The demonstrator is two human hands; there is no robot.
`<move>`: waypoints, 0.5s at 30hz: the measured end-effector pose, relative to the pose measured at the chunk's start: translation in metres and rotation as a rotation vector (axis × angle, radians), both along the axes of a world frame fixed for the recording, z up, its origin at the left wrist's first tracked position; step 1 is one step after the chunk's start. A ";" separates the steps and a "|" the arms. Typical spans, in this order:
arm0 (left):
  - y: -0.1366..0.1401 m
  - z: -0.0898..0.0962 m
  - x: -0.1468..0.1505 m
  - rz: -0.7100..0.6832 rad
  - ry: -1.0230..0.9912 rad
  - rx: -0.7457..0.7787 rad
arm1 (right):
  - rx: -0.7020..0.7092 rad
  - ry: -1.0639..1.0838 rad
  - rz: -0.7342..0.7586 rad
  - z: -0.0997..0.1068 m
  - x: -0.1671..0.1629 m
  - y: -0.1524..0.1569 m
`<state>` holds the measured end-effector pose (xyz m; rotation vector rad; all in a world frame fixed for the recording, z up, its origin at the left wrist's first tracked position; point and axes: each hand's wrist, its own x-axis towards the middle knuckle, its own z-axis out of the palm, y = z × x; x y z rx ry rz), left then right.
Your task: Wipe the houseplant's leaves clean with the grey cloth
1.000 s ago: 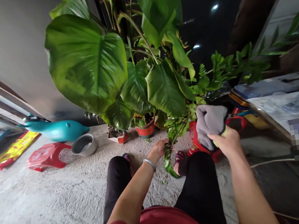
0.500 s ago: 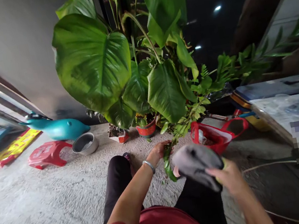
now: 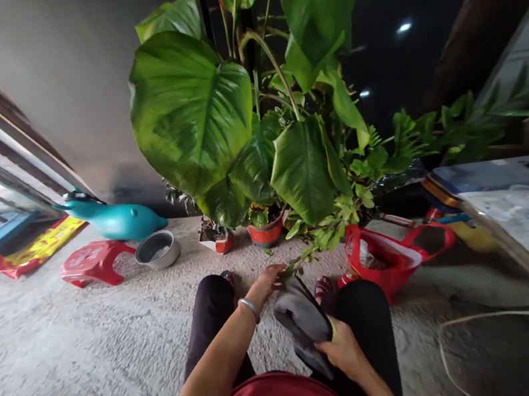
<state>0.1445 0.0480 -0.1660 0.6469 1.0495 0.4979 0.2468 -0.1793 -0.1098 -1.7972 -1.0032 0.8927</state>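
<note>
Between my knees my right hand (image 3: 345, 350) grips a grey cloth (image 3: 301, 317), bunched and hanging loosely. My left hand (image 3: 271, 276), with a silver bangle at the wrist, has its fingers closed on a trailing leafy plant stem (image 3: 308, 255). The stem's lower end is hidden behind the cloth. Part of the cloth lies close under my left fingers; whether they touch cannot be made out. Just beyond my hands stand a red plant pot (image 3: 268, 231) and a smaller white-and-red pot (image 3: 215, 238), under a big-leaved plant (image 3: 194, 115).
A red bag (image 3: 383, 273) stands on the floor at right, beside a cluttered table (image 3: 491, 187). At left are a red stool (image 3: 93, 264), a metal pan (image 3: 158, 251), a teal inflatable toy (image 3: 121, 222) and a yellow-red packet (image 3: 44, 247). A pale cable (image 3: 487, 316) lies right.
My right hand has brought the cloth left and inward, over the hanging leaf that showed before. My left hand still holds the stem. The whole view has shifted slightly.
</note>
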 end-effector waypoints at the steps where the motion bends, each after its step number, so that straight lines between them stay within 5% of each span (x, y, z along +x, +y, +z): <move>1: 0.004 0.008 -0.001 0.042 0.060 0.049 | -0.003 0.056 -0.017 0.003 0.006 -0.010; 5: 0.025 0.066 0.022 0.203 -0.021 0.333 | 0.161 -0.008 -0.321 0.060 0.063 -0.015; 9: 0.035 0.125 0.062 0.244 -0.321 0.458 | 0.455 -0.415 -0.808 0.154 0.119 0.049; 12: 0.037 0.142 0.085 0.234 -0.355 0.500 | 0.523 -0.546 -0.662 0.190 0.125 0.111; 15: 0.038 0.140 0.096 0.250 -0.313 0.438 | 0.412 -0.572 -0.337 0.167 0.097 0.128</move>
